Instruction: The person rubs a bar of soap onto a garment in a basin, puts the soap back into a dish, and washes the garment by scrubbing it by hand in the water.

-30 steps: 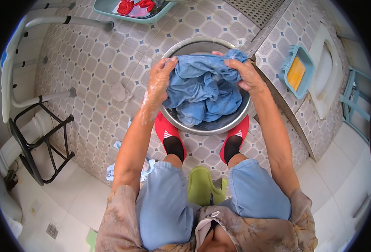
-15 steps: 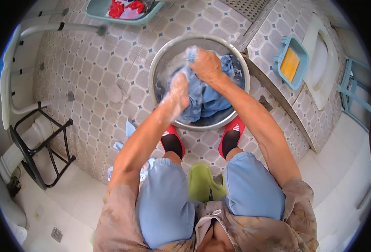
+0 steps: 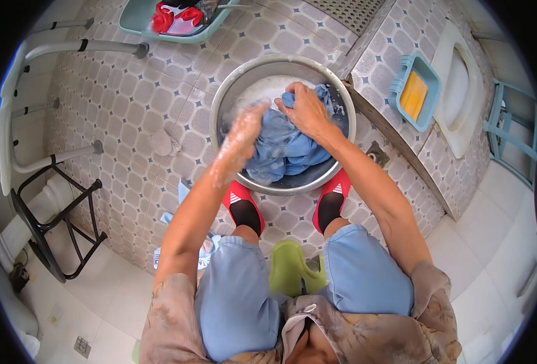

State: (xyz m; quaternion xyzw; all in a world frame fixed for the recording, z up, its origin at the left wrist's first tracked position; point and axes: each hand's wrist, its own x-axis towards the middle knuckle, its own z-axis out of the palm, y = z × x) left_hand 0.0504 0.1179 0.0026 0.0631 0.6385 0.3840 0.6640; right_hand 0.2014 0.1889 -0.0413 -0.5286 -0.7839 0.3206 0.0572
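A wet, soapy blue garment (image 3: 283,145) lies bunched in a round metal basin (image 3: 217,109) on the floor. My right hand (image 3: 309,110) is over its upper part, a fold of the cloth pinched between thumb and curled fingers. Suds coat my left hand (image 3: 247,126), which is at the garment's left edge; its fingers are smeared by motion, so their grip is unclear. White foam (image 3: 268,91) floats at the far side of the basin.
A green tub (image 3: 210,31) with red, white and dark cloth stands beyond the basin. On the raised tiled step at right is a blue tray (image 3: 425,121) holding a yellow bar (image 3: 414,96), beside a squat toilet (image 3: 447,109). A black-framed stool (image 3: 68,221) stands left.
Both hands have moved apart and slightly lower the right one has loosened from a fist to a wider hold. The bunched garment has shifted in shape.
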